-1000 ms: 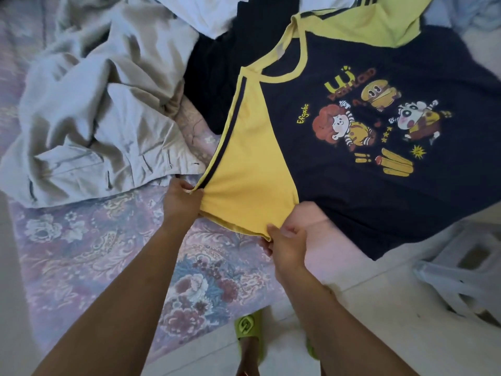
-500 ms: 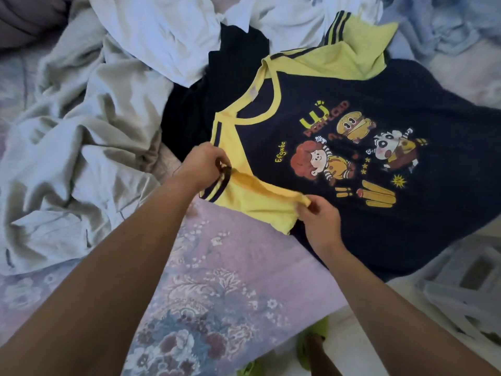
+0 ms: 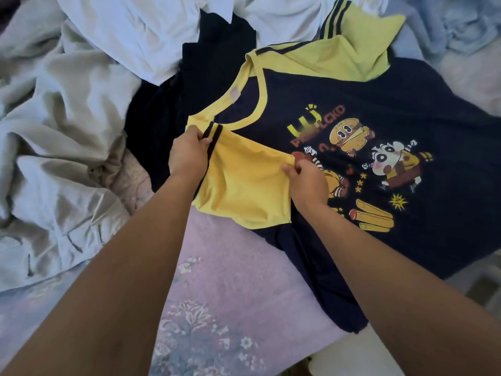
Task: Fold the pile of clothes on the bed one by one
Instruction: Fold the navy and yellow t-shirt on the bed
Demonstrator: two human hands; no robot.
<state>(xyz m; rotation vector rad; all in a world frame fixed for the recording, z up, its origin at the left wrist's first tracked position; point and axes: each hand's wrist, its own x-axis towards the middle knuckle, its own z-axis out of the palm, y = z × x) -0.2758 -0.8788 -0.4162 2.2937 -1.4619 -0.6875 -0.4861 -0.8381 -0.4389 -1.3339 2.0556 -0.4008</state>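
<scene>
The left hand [image 3: 189, 156] pinches the striped edge of a yellow sleeve [image 3: 244, 191], while the right hand [image 3: 307, 183] pinches the sleeve's hem corner, holding the sleeve folded over the chest of a navy T-shirt [image 3: 393, 240] with 2 yellow sleeves. The shirt lies face up on the bed [image 3: 230, 294], cartoon print [image 3: 360, 164] showing, its lower edge reaching the bed's near right edge. Left of the hands sits a crumpled grey garment [image 3: 62, 164]; farther back lie a white garment [image 3: 141, 36] and a dark garment [image 3: 173, 109], with a pale blue garment [image 3: 461, 25] at far right.
</scene>
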